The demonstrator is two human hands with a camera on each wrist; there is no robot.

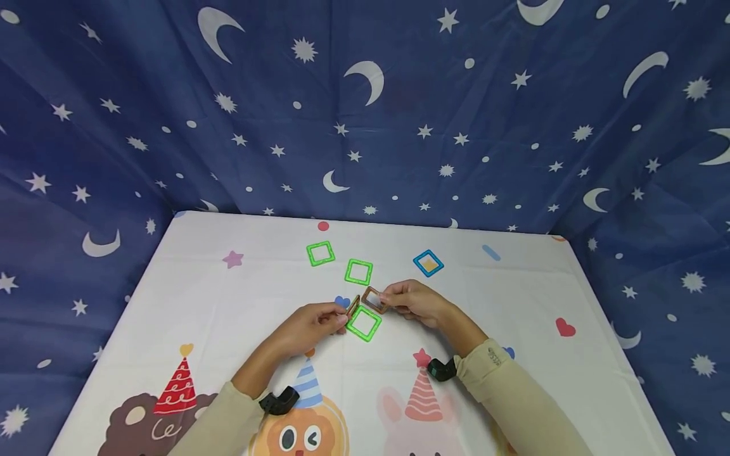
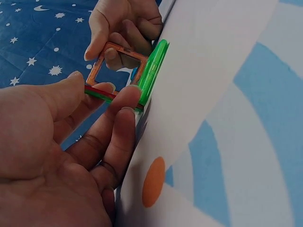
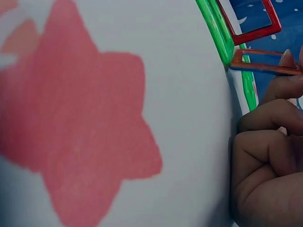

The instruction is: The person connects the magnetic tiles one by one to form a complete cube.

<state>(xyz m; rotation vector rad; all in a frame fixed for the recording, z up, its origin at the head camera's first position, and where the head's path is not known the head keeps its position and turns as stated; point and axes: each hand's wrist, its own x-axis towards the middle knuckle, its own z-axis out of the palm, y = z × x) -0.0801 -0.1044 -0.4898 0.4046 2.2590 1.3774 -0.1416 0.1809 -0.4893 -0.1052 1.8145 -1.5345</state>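
Observation:
A green square magnetic tile (image 1: pixel 375 330) lies flat on the table in the head view. My left hand (image 1: pixel 315 326) pinches a red square tile (image 3: pixel 258 36) between thumb and fingers, tilted up along the green tile's left edge. On the other side, my right hand (image 1: pixel 419 301) pinches an orange-brown square tile (image 1: pixel 371 306) by its right side, standing at the green tile's far edge. In the left wrist view the orange tile's lower side meets the green tile (image 2: pixel 154 73); whether the two held tiles touch each other is hard to tell.
Beyond the hands lie two more green square tiles, one farther left (image 1: pixel 318 244) and one nearer (image 1: pixel 360 261). A blue square tile (image 1: pixel 436 257) lies to the right. The white tablecloth (image 1: pixel 485 291) has printed figures; a blue star-and-moon curtain (image 1: pixel 399 171) hangs behind.

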